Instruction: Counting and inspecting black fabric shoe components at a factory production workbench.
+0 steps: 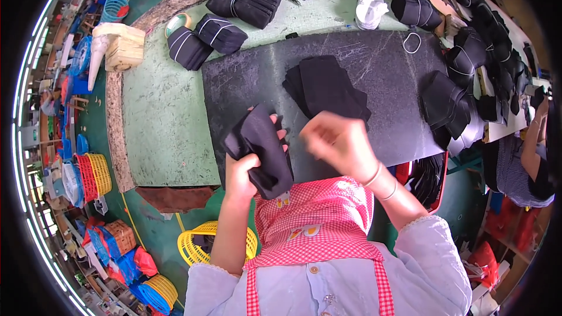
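Black fabric pieces [260, 149] — left hand [241, 174]

The left hand [241, 171] grips a folded stack of black matt cloth pieces [260, 149], soft and without sheen; a like pile of flat black cloth pieces [328, 86] lies on a dark grey matt mat [374, 76], its surface scuffed with pale scratches. The mat covers a pale green bench [164, 117], whose top looks worn and dull, with a rough, chipped edge. Bundles of black cloth tied with white bands [219, 32] look matt, and the yellow basket [196, 246] below is glossy plastic mesh.
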Motion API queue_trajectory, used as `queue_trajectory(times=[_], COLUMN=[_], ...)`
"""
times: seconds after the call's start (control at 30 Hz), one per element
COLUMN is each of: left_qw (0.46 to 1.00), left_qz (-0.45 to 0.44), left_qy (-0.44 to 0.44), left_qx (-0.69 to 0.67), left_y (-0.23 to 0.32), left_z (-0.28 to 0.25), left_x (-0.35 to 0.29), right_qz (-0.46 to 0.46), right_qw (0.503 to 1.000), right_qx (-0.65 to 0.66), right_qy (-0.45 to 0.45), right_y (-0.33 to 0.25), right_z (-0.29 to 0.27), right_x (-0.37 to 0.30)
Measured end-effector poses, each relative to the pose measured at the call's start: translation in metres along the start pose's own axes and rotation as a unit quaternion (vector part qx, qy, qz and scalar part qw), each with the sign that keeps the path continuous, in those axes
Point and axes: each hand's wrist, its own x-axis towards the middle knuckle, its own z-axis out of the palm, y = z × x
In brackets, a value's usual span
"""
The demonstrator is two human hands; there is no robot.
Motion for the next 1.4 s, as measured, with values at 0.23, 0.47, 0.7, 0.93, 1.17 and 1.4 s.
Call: queue_trajectory(times=[0.23,0.47,0.7,0.93,1.17,1.4], left_qw=[0.997,0.996,0.995,0.997,0.982,0.999], left_qz=[-0.006,-0.027,-0.025,-0.023,-0.030,-0.023], left_qy=[-0.026,-0.034,-0.038,0.077,-0.035,0.014], left_qx=[-0.075,-0.084,-0.083,-0.013,-0.182,-0.024], left_y=[-0.002,-0.007,-0.010,-0.022,-0.014,-0.005], left_z=[0.012,0.016,0.022,0.015,0.032,0.021], left_x=[0.005,0.008,0.014,0.008,-0.001,-0.003], right_qz=[-0.027,-0.157,-0.241,-0.105,-0.039,0.094], right_qw=[0.911,0.902,0.893,0.994,0.995,0.975], right_qx=[-0.342,-0.318,-0.298,-0.024,-0.093,0.197], right_qy=[0.227,0.246,0.238,0.036,0.018,-0.052], right_y=[0.027,0.025,0.015,-0.007,-0.016,0.000], right_z=[-0.030,-0.026,-0.022,0.012,0.021,0.010], right_x=[0.018,0.014,0.012,-0.003,-0.001,0.006])
